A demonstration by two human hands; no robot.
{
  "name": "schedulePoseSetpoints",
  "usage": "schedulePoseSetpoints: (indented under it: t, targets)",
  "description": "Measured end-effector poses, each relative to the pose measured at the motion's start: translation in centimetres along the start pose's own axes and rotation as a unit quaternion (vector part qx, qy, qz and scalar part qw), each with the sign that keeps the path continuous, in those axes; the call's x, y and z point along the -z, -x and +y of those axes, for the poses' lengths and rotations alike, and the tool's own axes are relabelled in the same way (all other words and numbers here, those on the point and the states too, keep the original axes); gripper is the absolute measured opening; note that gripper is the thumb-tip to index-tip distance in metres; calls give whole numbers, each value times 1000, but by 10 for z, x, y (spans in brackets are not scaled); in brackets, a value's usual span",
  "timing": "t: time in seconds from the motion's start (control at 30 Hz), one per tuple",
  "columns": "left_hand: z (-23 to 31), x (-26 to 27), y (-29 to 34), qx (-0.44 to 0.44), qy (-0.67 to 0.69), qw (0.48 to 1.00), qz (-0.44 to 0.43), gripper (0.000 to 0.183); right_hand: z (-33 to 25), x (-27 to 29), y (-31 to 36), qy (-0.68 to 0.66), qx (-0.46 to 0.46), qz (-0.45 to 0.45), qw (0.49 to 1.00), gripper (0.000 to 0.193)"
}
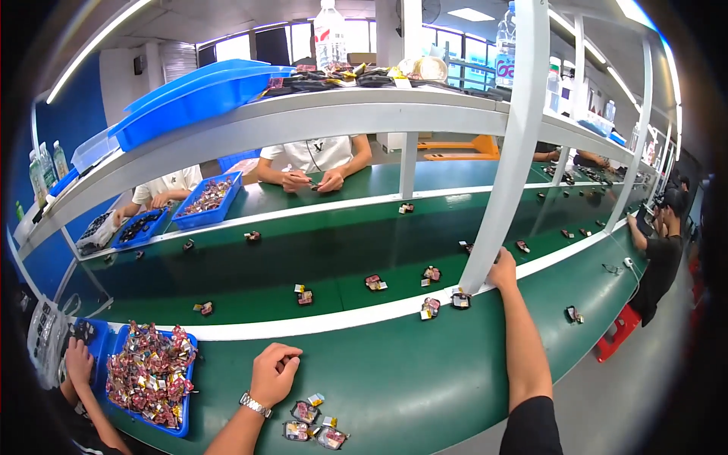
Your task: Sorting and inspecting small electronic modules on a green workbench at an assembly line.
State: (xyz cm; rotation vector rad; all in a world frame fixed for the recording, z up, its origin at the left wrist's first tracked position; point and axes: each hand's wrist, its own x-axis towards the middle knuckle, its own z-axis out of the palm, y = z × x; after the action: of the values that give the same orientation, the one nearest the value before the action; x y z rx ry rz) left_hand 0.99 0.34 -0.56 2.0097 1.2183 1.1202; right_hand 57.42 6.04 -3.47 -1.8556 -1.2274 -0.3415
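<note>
My left hand [275,373], a metal watch on its wrist, rests on the green bench with fingers curled; nothing shows in them. Just below it lies a group of small circuit board assemblies [305,412] with black casings and yellow-and-silver parts. My right hand [500,269] reaches across the white rail at the grey upright post [502,167], which hides its fingertips. A dark piece [466,247] shows beyond the post, close to those fingers; whether they touch it I cannot tell. Two more assemblies [430,308] [460,300] sit at the rail, left of my right forearm.
A green conveyor belt [341,258] carries scattered assemblies. A blue bin [189,379] heaped with them stands left of my left hand, beside a co-worker's hand [78,364]. Opposite, people work near blue trays [208,216]. A shelf [341,114] crosses overhead; a red stool [618,334] stands right.
</note>
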Motion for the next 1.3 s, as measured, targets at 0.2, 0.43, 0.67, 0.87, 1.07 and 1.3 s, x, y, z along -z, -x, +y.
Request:
schedulePoseSetpoints:
  t: [0.2, 0.43, 0.67, 0.87, 1.07, 1.3]
  targets:
    - [-1, 4, 1, 29, -28, 999, 0, 11, -21, -43, -10, -205, -123, -52, 970, 27]
    - [-5, 6, 1, 10, -23, 1000, 14, 9, -47, 12, 21, 0, -80, 53, 995, 26]
    - [0, -1, 0, -10, -25, 999, -23, 9, -81, 99, 155, -81, -11, -76, 994, 33]
    - [-7, 8, 9, -22, -26, 999, -32, 9, -234, 98, 194, -170, 143, -327, 918, 48]
    - [-3, 7, 4, -7, 12, 1000, -25, 9, -195, 9, 36, 144, 90, -251, 953, 50]
    - [-10, 14, 5, 10, 10, 1000, -13, 11, -160, -45, -9, 334, 41, -407, 850, 28]
